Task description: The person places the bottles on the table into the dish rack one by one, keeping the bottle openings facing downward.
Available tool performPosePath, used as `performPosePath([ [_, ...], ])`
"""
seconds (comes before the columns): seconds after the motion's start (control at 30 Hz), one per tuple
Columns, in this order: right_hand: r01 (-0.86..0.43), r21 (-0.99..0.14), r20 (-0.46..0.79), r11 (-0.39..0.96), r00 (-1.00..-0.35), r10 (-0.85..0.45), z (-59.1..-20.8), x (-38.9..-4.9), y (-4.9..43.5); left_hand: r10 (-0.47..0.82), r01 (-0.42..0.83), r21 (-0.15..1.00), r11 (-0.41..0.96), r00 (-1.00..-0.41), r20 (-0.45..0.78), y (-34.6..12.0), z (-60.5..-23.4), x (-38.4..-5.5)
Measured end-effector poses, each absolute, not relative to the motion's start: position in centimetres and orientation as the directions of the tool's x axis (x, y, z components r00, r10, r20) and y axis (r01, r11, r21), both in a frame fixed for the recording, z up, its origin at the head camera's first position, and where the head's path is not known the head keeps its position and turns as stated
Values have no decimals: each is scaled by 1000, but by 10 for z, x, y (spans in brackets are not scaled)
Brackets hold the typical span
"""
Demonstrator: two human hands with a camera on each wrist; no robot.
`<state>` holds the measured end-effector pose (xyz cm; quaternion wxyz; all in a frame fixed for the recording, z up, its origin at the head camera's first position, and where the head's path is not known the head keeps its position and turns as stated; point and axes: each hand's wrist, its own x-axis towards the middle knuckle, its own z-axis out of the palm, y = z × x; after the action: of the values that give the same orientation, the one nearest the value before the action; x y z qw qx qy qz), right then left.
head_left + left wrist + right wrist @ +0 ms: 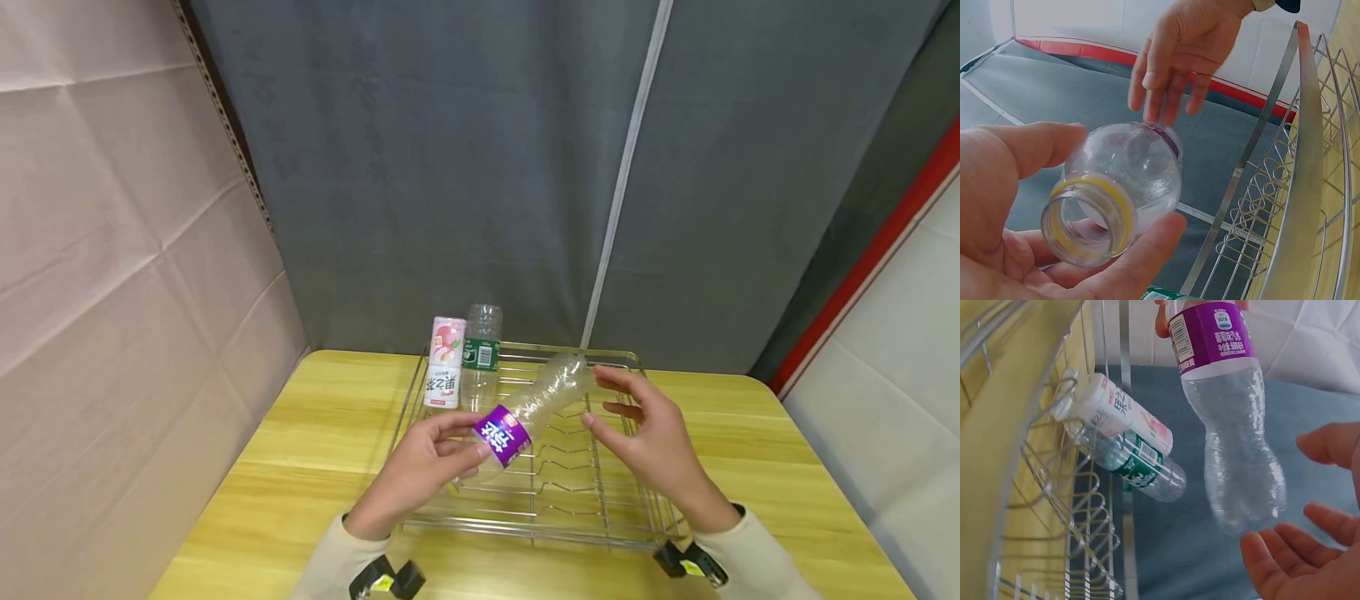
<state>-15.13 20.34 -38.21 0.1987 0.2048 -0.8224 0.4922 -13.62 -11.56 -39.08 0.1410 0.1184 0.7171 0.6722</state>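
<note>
My left hand (420, 471) holds a clear plastic bottle with a purple label (504, 435) near its neck, thumb on one side and fingers on the other. The bottle is tilted over the rack, its base up toward the right. In the left wrist view the bottle's mouth (1082, 222) shows no cap, and a yellow ring circles the neck. My right hand (652, 429) is spread beside the base, fingers apart and gripping nothing. Its fingertips (1257, 547) are close to the base; whether they touch it I cannot tell.
A wire rack (540, 525) with wavy dividers stands on the yellow wood-grain table (322, 442). Upside down at its back left are a pink-and-white labelled bottle (445, 367) and a green-labelled clear bottle (482, 354). A grey curtain (450, 167) hangs behind.
</note>
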Motion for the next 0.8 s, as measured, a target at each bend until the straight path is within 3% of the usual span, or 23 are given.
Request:
performPosePath([
  [0.17, -367, -888, 353, 276, -930, -104, -385, -150, 204, 344, -16, 996, 85, -938, -44, -114, -390, -133],
  [0.33, -182, -980, 171, 77, -977, -127, -385, -144, 200, 350, 3, 996, 95, -936, -30, -109, -390, -128],
  [0.53, -2, -986, 22, -169, -993, -119, -386, -136, 188, 359, 30, 995, 97, -933, -7, -100, -390, -123],
  [0.8, 13, -951, 11, -309, -997, -77, -391, -130, 174, 378, 33, 995, 92, -926, -4, -90, -393, -120],
])
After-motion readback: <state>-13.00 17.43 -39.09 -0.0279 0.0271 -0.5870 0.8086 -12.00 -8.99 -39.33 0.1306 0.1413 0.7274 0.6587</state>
